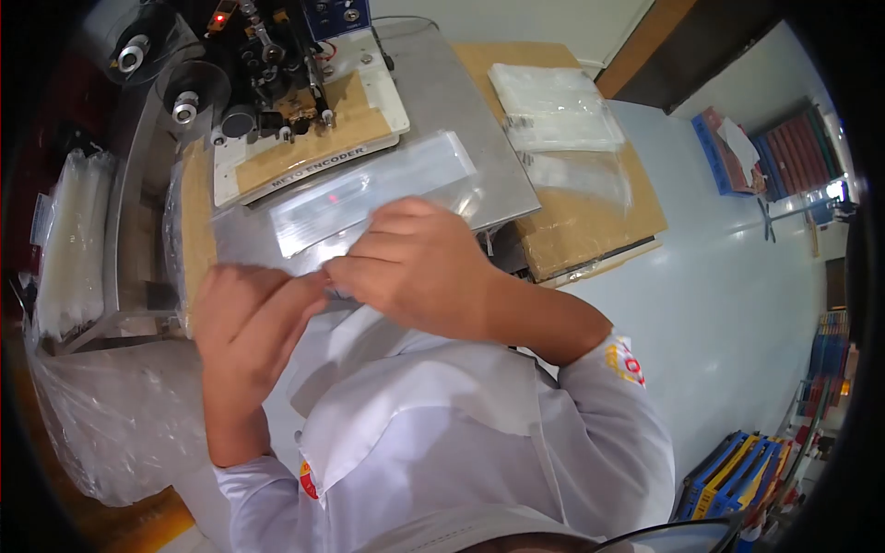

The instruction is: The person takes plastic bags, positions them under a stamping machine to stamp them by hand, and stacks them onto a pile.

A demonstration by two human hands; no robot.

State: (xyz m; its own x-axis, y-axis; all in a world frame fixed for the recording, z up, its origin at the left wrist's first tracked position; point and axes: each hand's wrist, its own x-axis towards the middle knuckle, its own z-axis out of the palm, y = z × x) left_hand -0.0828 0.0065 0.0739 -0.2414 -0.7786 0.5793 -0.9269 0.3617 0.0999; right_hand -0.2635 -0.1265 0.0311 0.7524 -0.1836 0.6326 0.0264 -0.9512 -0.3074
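My left hand [249, 323] and my right hand [415, 263] meet at the fingertips, just in front of the metal table's near edge. Both have their fingers curled and pressed together; whatever is between them is hidden and blurred. Right behind them, a stack of clear plastic bags [323, 207] lies on the metal table [461, 111], with a small red light spot on it. Beyond the bags stands the encoder machine [313, 138], its front plate reading "METO ENCODER".
Clear bags [562, 106] lie on a cardboard-topped surface [590, 230] at the right. Bundled plastic sleeves [74, 244] stand at the left. Blue and yellow racks [733, 475] are at the lower right, and a blue bin [724, 152] is farther back.
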